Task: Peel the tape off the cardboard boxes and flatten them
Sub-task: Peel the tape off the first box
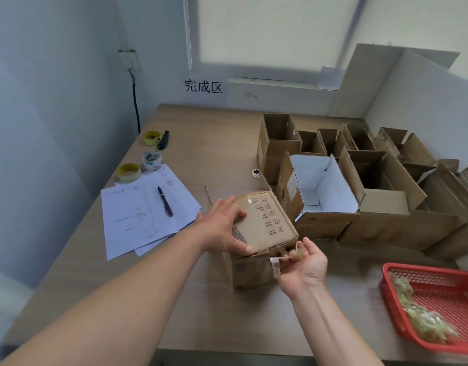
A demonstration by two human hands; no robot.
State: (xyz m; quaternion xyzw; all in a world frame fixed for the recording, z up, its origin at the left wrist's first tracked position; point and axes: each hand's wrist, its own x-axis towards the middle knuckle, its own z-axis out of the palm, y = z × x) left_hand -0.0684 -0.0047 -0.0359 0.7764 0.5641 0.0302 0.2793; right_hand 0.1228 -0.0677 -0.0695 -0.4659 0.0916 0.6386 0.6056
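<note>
Nearest, the right hand (301, 262) pinches a crumpled strip of tape (287, 256) at the front edge of the cardboard box (261, 228) in the middle of the counter (122, 286), while the left hand (222, 228) lies fairly flat on its top, steadying it. This looks like the peeling step; next the strip likely needs dropping into the red basket (391, 270) to the right. Behind stand more open boxes (372, 175).

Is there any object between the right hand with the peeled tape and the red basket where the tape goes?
Nothing visible: only bare wooden table lies between the right hand, pinching crumpled tape, and the red plastic basket.
</note>
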